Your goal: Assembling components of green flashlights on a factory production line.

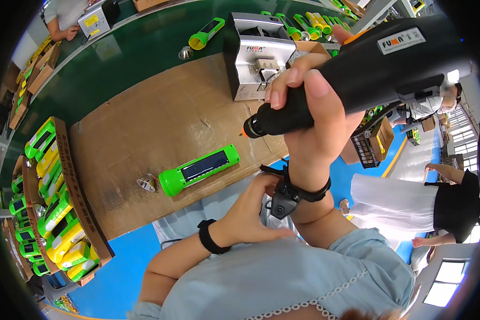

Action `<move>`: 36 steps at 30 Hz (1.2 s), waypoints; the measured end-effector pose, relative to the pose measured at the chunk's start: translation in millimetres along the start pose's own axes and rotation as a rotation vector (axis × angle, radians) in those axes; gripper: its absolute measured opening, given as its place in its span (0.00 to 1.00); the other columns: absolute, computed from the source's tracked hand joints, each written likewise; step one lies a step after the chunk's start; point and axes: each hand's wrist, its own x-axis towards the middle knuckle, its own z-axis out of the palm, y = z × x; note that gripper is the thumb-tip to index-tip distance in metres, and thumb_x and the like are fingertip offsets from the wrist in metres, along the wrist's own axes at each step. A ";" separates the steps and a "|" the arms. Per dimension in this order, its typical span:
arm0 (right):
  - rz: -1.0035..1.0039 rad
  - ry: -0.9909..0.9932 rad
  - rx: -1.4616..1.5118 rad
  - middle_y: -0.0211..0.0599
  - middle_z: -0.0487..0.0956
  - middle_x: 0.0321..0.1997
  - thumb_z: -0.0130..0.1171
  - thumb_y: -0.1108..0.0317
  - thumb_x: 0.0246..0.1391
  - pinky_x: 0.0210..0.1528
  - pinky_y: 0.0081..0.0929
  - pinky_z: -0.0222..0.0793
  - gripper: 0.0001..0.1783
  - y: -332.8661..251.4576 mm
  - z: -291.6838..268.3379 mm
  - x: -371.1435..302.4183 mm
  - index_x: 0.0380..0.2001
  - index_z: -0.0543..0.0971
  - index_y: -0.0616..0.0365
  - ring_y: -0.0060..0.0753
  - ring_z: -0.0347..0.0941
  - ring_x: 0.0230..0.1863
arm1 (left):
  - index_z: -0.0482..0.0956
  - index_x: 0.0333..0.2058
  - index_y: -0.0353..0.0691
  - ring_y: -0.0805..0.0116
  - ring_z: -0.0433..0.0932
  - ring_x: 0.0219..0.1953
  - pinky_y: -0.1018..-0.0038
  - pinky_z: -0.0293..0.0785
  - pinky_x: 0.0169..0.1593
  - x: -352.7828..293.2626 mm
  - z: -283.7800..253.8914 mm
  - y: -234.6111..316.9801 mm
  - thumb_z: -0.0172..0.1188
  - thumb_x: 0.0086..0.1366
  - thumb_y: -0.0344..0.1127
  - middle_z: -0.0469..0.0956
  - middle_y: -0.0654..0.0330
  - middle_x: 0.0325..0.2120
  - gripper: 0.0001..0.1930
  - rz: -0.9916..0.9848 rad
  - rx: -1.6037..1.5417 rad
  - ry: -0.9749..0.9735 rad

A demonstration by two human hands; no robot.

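My right hand (317, 98) grips a black electric screwdriver (389, 58), held up over the work surface. Its orange-ringed tip (245, 132) points down to the left. My left hand (253, 213) is close to my body, thumb and fingers apart, nothing visible in it. Its fingertips are beside the small black camera (284, 202) strapped to my right wrist; whether they touch it I cannot tell. A green flashlight (200, 169) with a dark solar panel lies on the brown cardboard (144, 117). Beside its wide end is a silver reflector (146, 183) with thin wires.
A cardboard box (72, 176) of green and yellow flashlights stands at the left. A silver screw-feeder machine (261, 58) stands at the far edge. Behind, a green conveyor belt (138, 69) carries another flashlight (207, 33) and a reflector (185, 53). Other people are around.
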 end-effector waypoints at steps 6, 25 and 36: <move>-0.106 0.033 -0.137 0.41 0.73 0.25 0.54 0.75 0.48 0.24 0.26 0.70 0.36 16.9 7.8 -5.8 0.58 0.51 0.71 0.30 0.70 0.19 | 0.59 0.49 0.32 0.71 0.73 0.36 0.74 0.72 0.37 2.3 11.6 13.9 0.66 0.52 0.34 0.71 0.54 0.36 0.30 -0.245 -0.008 0.226; -0.039 0.256 -0.134 0.42 0.74 0.24 0.56 0.77 0.49 0.26 0.28 0.70 0.32 26.5 9.5 2.7 0.56 0.56 0.68 0.32 0.71 0.20 | 0.64 0.48 0.35 0.71 0.69 0.37 0.74 0.67 0.44 -7.9 13.1 -7.2 0.63 0.54 0.34 0.70 0.60 0.35 0.24 -0.330 -0.159 0.259; 0.068 0.088 0.067 0.37 0.69 0.30 0.50 0.63 0.53 0.30 0.33 0.65 0.33 -5.0 10.8 -5.6 0.61 0.53 0.57 0.30 0.67 0.23 | 0.57 0.51 0.41 0.66 0.65 0.52 0.67 0.62 0.56 -3.1 1.7 -34.2 0.62 0.54 0.26 0.65 0.54 0.48 0.29 -0.178 -0.983 0.135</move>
